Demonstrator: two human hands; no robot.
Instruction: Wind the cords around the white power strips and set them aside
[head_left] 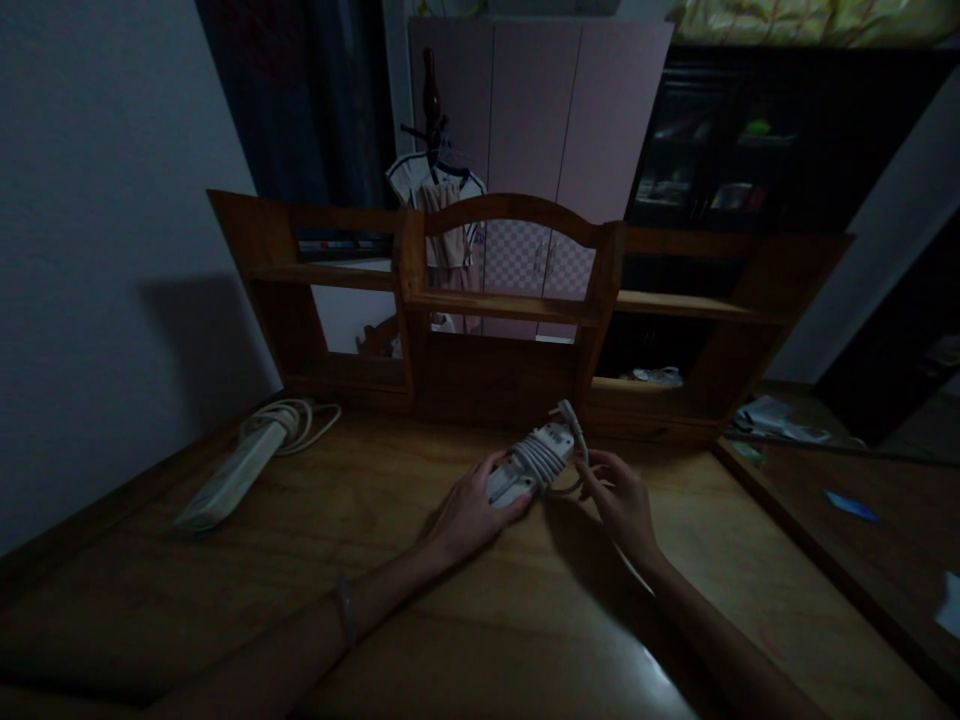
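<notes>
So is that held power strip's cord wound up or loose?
Wound up: white cord loops cross the power strip in the left hand; right hand holds its tail.

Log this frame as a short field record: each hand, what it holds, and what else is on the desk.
setting: dim room, wooden desk, shelf unit at its back
left hand: grips the near end of a white power strip lying on the desk
right hand: fingers on the cord wound around the strip
plug: sticks up at the strip's far end
also on desk: second strip at far left, loosely coiled lead beside it
</notes>
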